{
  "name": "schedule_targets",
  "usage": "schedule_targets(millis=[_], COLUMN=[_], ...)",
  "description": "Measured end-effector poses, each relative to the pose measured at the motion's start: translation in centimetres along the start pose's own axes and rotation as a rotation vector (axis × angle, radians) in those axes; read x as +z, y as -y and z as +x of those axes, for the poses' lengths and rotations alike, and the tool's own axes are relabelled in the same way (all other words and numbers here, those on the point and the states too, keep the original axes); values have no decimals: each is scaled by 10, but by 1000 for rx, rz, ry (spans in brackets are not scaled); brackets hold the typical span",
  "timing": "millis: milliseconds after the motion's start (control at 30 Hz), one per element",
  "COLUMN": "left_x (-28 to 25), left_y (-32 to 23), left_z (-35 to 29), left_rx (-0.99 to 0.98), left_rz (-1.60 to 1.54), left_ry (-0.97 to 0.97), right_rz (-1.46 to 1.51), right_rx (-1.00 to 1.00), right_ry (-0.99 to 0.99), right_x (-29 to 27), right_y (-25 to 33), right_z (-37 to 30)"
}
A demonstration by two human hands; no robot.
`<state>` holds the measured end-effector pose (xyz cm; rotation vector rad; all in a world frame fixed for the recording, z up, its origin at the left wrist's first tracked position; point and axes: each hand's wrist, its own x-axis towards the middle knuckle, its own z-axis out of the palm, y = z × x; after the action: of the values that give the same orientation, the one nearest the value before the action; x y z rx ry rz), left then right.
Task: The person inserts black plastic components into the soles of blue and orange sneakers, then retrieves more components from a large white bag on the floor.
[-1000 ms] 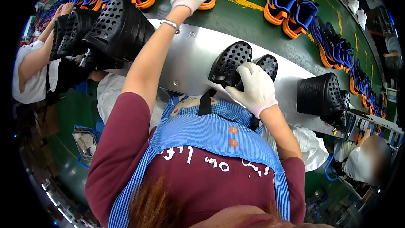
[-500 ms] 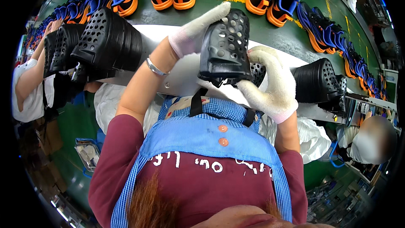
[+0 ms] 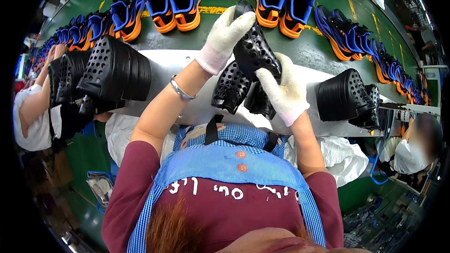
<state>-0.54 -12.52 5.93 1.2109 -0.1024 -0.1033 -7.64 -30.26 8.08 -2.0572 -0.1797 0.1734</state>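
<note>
Both my hands wear white knit gloves. Between them, above the metal ledge, is a black perforated plastic shoe form [image 3: 255,49], tilted with its upper end to the left. My left hand [image 3: 228,35] is closed around that upper end. My right hand [image 3: 287,89] grips the lower end, its thumb on the near side and its fingers partly hidden behind. Just beneath are two more such pieces, a left one [image 3: 230,86] and a right one [image 3: 260,102] partly covered by the held form and my right thumb. I cannot tell whether these are joined to it.
Nested stacks of black forms stand on the ledge [image 3: 176,65], a large stack [image 3: 115,68] left and a smaller stack [image 3: 344,93] right. Beyond, blue-and-black shoes [image 3: 185,4] with orange soles line a green surface. A co-worker's arm [image 3: 37,91] is far left; another person [image 3: 412,152] is far right.
The held form has turned from broad and upright to a narrower, slanted position. Two perforated pieces now show below it. My left hand now wraps its top instead of lying along its side.
</note>
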Motion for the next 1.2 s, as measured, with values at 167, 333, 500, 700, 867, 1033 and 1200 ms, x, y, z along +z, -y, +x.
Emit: schedule_targets(millis=[167,333,500,700,867,1033,1200], left_x=[11,-23,-15,-9,-18,-38,-38], left_y=[2,53,76,70,58,23,10], left_z=[30,99,132,102,99,116,117], left_rx=[-72,405,230,157,260,76,-10], left_rz=[209,926,1149,1303,1059,909,869], left_ry=[108,164,262,270,116,110,122], right_rz=[-279,-523,-711,-698,-485,-423,-435], right_rx=[-109,-102,-106,7,103,153,127], right_ry=[-152,-293,-203,55,119,132,161], right_x=[-26,-55,-70,-99,-109,-110,-107], right_y=[-15,-35,-36,-22,3,23,23], right_z=[12,29,69,116,134,136,140])
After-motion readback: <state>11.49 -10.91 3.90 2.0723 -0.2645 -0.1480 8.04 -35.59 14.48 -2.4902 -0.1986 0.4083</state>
